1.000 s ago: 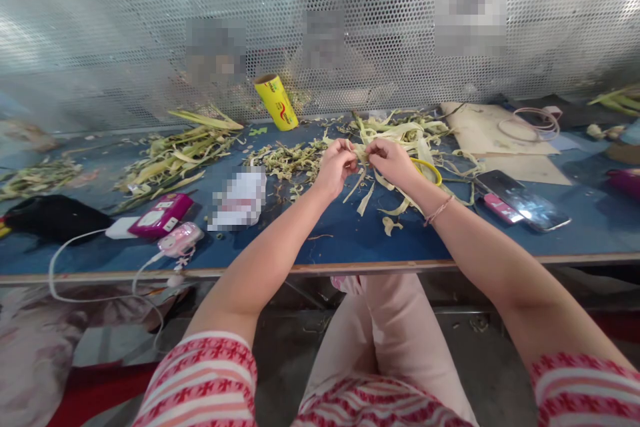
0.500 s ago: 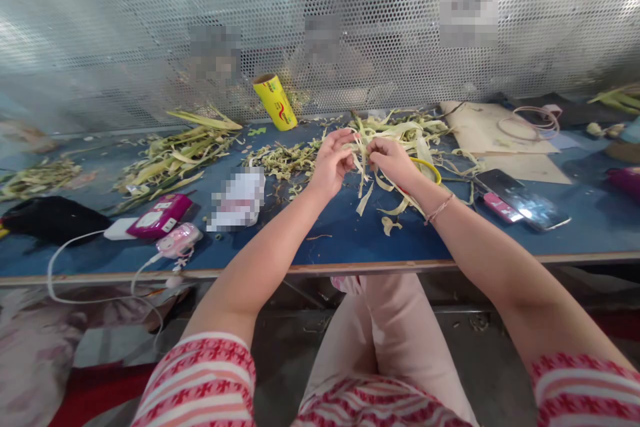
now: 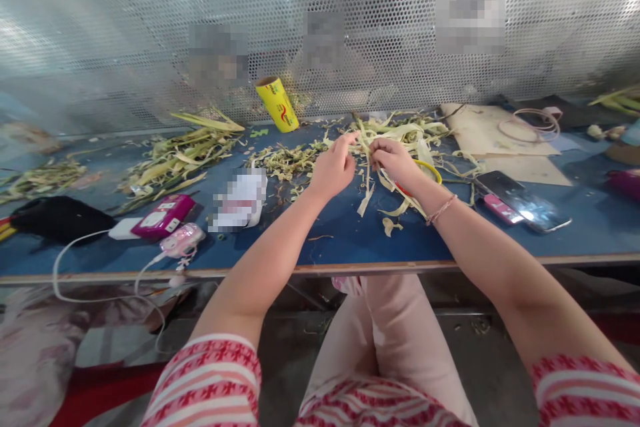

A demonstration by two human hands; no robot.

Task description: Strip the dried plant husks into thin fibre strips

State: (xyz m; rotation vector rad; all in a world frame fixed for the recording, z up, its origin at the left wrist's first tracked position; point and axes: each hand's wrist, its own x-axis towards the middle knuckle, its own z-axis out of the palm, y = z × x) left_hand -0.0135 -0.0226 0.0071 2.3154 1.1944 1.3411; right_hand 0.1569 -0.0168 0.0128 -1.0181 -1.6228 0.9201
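My right hand (image 3: 391, 159) pinches a pale yellow-green leaf strip (image 3: 367, 183), whose loose end dangles over the blue table. Just left of it, my left hand (image 3: 336, 165) has its fingers curled, with the index finger reaching to the strips; what lies inside its grip is hidden. Behind both hands spreads a heap of similar dry leaf strips (image 3: 417, 130). A yellow ring-like handle (image 3: 431, 170) shows beside my right wrist, with a bit of red below it, partly covered by my arm. A small curled scrap (image 3: 391, 227) lies in front.
Left of my hands lie shredded plant bits (image 3: 285, 161), a white pack (image 3: 241, 199) and a leaf pile (image 3: 185, 153). A yellow tube (image 3: 277, 104) stands tilted by the perforated metal screen (image 3: 400, 73). Phone (image 3: 525, 200) at right; magenta box (image 3: 164, 217) and white cable (image 3: 56, 280) at left.
My left hand has turned over, its back now more toward me and its fingers more curled. My right hand stays almost in place at the strips. The dangling strips hang straighter and closer together.
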